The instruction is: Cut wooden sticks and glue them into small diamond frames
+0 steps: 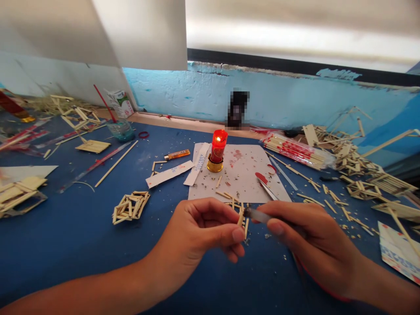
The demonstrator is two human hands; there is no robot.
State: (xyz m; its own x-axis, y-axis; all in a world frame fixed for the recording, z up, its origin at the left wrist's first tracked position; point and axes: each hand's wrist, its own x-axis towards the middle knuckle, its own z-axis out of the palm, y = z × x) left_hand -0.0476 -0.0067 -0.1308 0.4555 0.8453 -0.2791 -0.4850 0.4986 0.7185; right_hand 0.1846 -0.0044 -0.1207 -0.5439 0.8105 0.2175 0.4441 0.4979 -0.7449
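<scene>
My left hand [205,232] pinches a short wooden stick piece [242,217] between thumb and fingers, low over the blue table [65,236]. My right hand [308,240] grips a translucent glue stick [259,215], its dark tip touching the wooden piece. Just beyond my hands lies a white paper sheet [243,175] with a lit red candle [217,151] in a gold holder, several small stick pieces and a red-handled tool [266,184].
A small stick lattice [130,206] lies left of my hands. An orange lighter [177,154] and paper strips sit near the candle. A wrapped bundle of sticks [297,151] and stick scraps fill the right; more stick frames and a cup [120,129] stand far left.
</scene>
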